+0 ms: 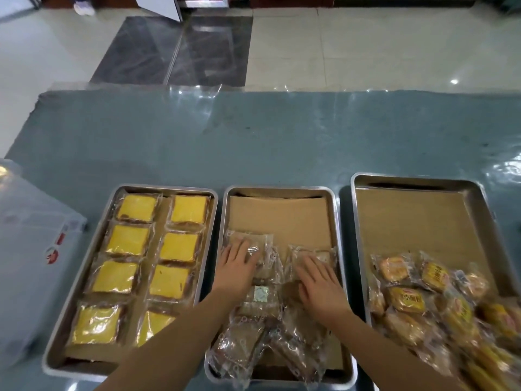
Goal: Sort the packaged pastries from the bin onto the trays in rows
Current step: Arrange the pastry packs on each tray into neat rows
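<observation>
Left hand point(238, 262) and right hand point(320, 280) lie flat, fingers spread, each pressing a clear-wrapped brown pastry point(253, 244) in the middle tray point(335, 210). The left tray point(214, 198) holds yellow cakes point(128, 239) in two rows; the right tray point(479, 198) holds heaped orange-labelled packets point(406, 300).

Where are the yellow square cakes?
The yellow square cakes in clear wrappers lie in two rows on the left metal tray, beside the middle metal tray.

Bakery workroom, metal trays point(345, 221), packaged pastries point(135, 207)
</observation>
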